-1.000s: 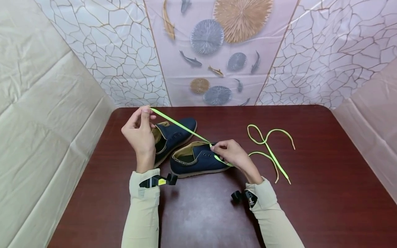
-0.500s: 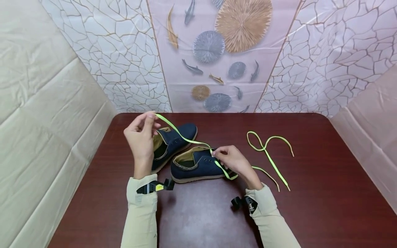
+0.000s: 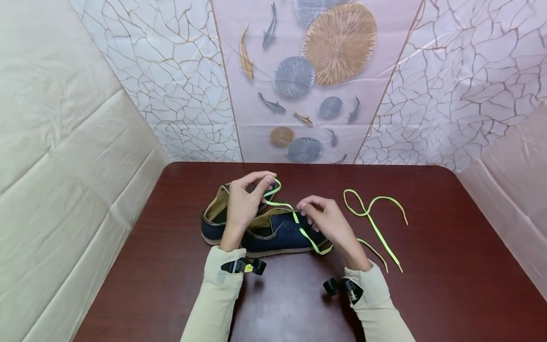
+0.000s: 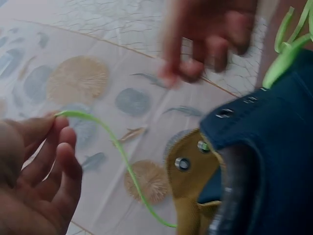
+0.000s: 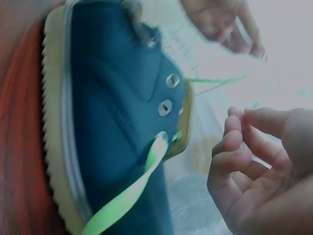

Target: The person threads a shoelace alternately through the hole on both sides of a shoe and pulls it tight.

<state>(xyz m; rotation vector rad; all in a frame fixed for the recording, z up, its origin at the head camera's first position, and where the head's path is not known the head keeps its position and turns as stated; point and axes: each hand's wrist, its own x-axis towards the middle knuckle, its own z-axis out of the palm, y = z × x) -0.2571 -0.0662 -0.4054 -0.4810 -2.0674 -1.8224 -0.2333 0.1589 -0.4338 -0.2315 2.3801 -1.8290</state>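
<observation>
My left hand (image 3: pixel 243 202) pinches the end of a neon-green shoelace (image 3: pixel 279 204) between thumb and forefinger. The lace hangs slack from there to the nearer navy shoe (image 3: pixel 275 240). In the right wrist view it comes out of one metal eyelet (image 5: pixel 162 136) and trails down over the shoe's side; two other eyelets beside it show no lace. Just above the shoe's lacing flaps is my right hand (image 3: pixel 326 216), its fingers loosely curled with nothing visible in them. Behind lies a second navy shoe (image 3: pixel 211 225), partly hidden by my left hand.
Another neon-green shoelace (image 3: pixel 376 228) lies looped on the dark red table (image 3: pixel 448 266) to the right. A further stretch of lace (image 3: pixel 376 254) emerges beside my right wrist. A patterned backdrop (image 3: pixel 292 78) stands behind the table's far edge.
My left hand has come right and down towards the right hand with the lace end, and the taut lace has gone slack. My right hand has moved off the shoe's flap. The head view has tilted up.
</observation>
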